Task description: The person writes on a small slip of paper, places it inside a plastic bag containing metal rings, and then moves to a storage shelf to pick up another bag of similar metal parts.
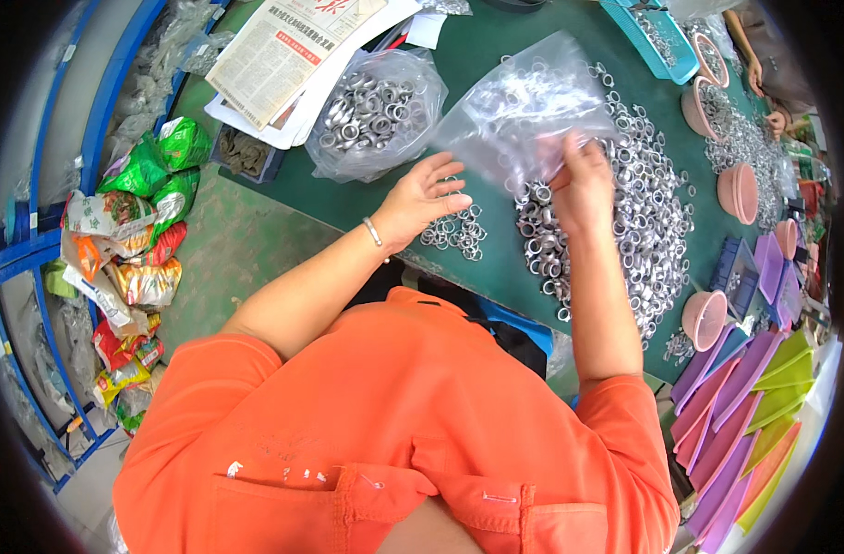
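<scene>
Blue rack (25, 257): far L, w/ clear plastic inside.
Packets (136, 217): many colours, in a row beside the rack.
Newspaper (293, 55): on white sheets, upper L of the green table (503, 270).
Full bag (371, 111): see-through, w/ metal rings, just R of the newspaper.
Left hand (422, 201): fingers open & a bit bent, nothing seen in grip; near the small ring group (454, 233), touching or not I cannot tell.
Clear bag (505, 111): btwn full bag & ring pile, partly over the pile; rings show thru, if any are inside I cannot tell.
Right hand (584, 189): thumb & fingers closed on clear bag's lower R part.
Ring pile (657, 212): large, under & R of right forearm.
Pink bowls (738, 192): R side, near co-worker's hand (775, 122).
Coloured trays (736, 406): lower R, close together.
</scene>
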Demonstrator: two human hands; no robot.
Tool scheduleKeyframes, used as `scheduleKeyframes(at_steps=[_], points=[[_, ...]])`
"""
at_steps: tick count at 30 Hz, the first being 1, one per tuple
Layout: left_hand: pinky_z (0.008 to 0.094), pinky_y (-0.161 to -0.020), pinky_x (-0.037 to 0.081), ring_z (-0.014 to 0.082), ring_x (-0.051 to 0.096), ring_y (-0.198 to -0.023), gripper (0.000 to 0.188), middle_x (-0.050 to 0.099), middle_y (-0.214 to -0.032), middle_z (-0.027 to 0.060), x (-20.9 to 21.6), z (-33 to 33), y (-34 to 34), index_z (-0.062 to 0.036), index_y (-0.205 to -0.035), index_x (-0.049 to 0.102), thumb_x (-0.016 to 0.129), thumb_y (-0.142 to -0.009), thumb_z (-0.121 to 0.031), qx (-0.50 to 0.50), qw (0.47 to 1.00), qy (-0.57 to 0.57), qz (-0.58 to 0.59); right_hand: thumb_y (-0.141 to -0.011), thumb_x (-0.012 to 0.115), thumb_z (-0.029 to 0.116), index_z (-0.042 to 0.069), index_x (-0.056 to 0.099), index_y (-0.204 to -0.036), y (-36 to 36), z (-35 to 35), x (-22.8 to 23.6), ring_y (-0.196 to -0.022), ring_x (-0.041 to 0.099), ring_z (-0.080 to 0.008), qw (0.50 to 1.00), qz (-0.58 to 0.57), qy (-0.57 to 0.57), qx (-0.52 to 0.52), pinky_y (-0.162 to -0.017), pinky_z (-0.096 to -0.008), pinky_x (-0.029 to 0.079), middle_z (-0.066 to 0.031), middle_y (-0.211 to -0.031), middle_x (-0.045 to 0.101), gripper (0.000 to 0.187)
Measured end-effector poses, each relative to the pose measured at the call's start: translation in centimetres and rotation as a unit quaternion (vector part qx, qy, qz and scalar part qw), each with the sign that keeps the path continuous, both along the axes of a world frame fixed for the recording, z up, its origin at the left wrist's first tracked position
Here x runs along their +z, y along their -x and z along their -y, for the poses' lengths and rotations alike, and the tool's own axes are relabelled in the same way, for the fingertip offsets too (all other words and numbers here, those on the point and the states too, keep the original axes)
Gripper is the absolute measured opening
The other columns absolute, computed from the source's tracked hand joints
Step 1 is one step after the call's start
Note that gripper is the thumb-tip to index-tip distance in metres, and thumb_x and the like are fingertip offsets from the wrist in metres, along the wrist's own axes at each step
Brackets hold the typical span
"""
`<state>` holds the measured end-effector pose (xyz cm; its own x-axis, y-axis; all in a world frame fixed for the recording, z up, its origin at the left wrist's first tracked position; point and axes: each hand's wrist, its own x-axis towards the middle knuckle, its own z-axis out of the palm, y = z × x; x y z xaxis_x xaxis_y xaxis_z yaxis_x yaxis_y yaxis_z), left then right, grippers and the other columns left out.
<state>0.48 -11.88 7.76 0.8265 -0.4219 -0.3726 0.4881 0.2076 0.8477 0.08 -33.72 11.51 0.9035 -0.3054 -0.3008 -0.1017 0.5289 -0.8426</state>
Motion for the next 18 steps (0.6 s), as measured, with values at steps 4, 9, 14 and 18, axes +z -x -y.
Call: scheduleKeyframes(at_steps=[4, 9, 14, 18], points=[[0.0284, -0.074, 0.049, 0.0162, 0.061, -0.088, 0.023, 0.063, -0.097, 0.0081, 1.9, -0.9, 0.4, -0.0007, -0.103, 0.057, 0.063, -0.087, -0.015, -0.027, 0.998, -0.041, 0.026, -0.093, 0.053, 0.019, 0.002, 0.053, -0.104, 3.3, -2.8, -3.3, -0.078, 0.062, -0.0154, 0.988, -0.081, -0.125, 0.049, -0.065, -0.0273, 0.052, -0.0088, -0.093, 0.065, 0.020], [0.0251, -0.060, 0.047, 0.0109, 0.056, -0.065, 0.011, 0.062, -0.078, 0.0034, 3.2, -2.1, 1.8, -0.0033, -0.081, 0.058, 0.066, -0.082, -0.011, 0.053, 0.934, -0.254, 0.246, -0.085, 0.064, 0.026, -0.004, 0.028, -0.134, 5.5, -5.4, -3.1, -0.106, 0.048, -0.0240, 0.946, -0.029, 0.324, -0.014, -0.081, -0.0308, 0.045, -0.0178, -0.132, 0.036, 0.068], [0.0368, -0.052, 0.043, 0.0305, 0.053, -0.058, 0.016, 0.049, -0.068, 0.0114, 6.6, -2.5, 3.0, -0.0030, -0.075, 0.049, 0.064, -0.071, 0.001, -0.036, 0.800, -0.302, 0.517, -0.073, 0.072, 0.009, 0.000, 0.043, -0.125, 7.0, -8.8, 3.0, -0.094, 0.054, -0.0224, 0.829, 0.171, 0.517, 0.125, -0.075, -0.0330, 0.048, -0.0132, -0.112, 0.052, 0.060], [0.0364, -0.053, 0.043, 0.0287, 0.054, -0.058, 0.015, 0.051, -0.070, 0.0119, 6.4, -5.4, 4.1, -0.0036, -0.077, 0.051, 0.064, -0.071, 0.001, -0.076, 0.824, -0.309, 0.468, -0.081, 0.065, 0.003, -0.003, 0.057, -0.106, 8.6, -10.5, 1.4, -0.076, 0.062, -0.0145, 0.964, 0.041, 0.252, 0.078, -0.064, -0.0251, 0.051, -0.0079, -0.089, 0.061, 0.026]])
